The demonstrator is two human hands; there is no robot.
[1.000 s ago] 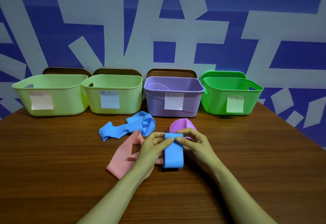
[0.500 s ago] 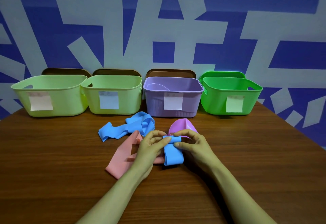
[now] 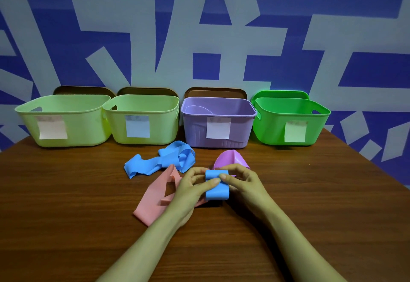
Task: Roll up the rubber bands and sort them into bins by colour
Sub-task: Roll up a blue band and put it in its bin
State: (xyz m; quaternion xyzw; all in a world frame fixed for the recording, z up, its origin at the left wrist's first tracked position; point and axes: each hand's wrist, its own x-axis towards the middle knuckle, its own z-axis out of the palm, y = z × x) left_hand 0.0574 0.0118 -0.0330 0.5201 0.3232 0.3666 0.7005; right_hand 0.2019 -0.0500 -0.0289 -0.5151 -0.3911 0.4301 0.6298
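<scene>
A partly rolled blue rubber band [image 3: 217, 190] lies at the table's middle. My left hand [image 3: 192, 190] and my right hand [image 3: 243, 185] pinch its rolled far end from either side, thumbs meeting on top. Under my left hand lies a flat pink band [image 3: 153, 199]. A loose, crumpled blue band [image 3: 159, 161] sits just beyond it. A purple band [image 3: 231, 159] curls up behind my right hand. Along the wall stand two pale green bins [image 3: 66, 106] [image 3: 144, 101], a purple bin [image 3: 218, 106] and a bright green bin [image 3: 290, 106], each with a paper label.
The wooden table [image 3: 66, 215] reaches to a blue and grey patterned wall. Brown lids [image 3: 84, 90] lean behind the left three bins, and a green lid stands behind the right one.
Both hands have rolled the blue band further toward me: its flat part is shorter and the roll thicker. The other bands and the bins have not moved.
</scene>
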